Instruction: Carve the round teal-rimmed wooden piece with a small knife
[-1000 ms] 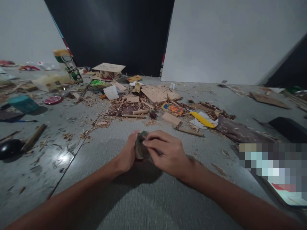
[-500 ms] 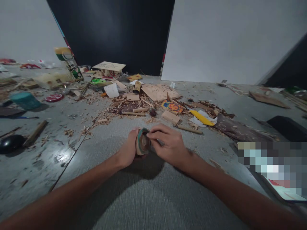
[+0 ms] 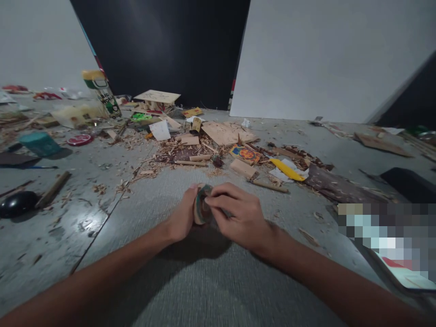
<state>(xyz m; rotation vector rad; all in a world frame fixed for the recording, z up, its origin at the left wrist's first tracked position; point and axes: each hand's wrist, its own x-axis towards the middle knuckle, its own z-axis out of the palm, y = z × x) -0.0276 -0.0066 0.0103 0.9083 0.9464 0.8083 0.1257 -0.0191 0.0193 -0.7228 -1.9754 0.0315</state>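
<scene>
The left hand (image 3: pixel 183 215) wraps its grip around the teal-banded wooden piece (image 3: pixel 199 213) at mid-view, its hollow more covered than half a second ago, apparently facing 3 o'clock, long axis near 12-to-6, while the right hand (image 3: pixel 240 214) presses its fingertips together over the hollow, anything pinched there hidden.

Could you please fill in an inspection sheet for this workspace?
Surface: grey floor, strewn with wood shavings.
Workpiece: teal-rimmed hollow piece, its opening facing the right grip.
Clutter: thin wooden board, yellow object, yellow-capped bottle, round red lid.
Grips: left grip clasps the piece; right grip is bunched at its opening, whether pinching anything is unclear.
Cables: nothing seen.
Surroundings: black panel and white panel stand behind the clutter.
</scene>
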